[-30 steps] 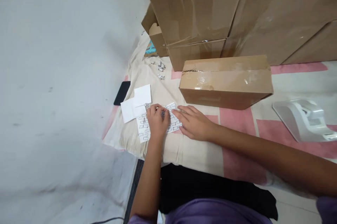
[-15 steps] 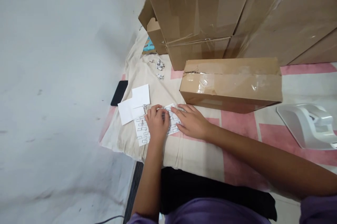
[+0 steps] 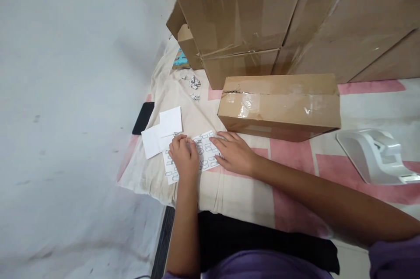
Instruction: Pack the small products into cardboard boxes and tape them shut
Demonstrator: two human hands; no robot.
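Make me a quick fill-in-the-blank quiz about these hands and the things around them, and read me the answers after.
1. The left hand is over a patterned sheet of ____.
2. The hand nearer the white plastic device is the ____ one.
3. The flat slab near the wall is coloured ____.
4. The box in front of the stacked boxes is sealed with clear ____.

Missing words: paper; right; black; tape.

Papers and carton on patterned cloth
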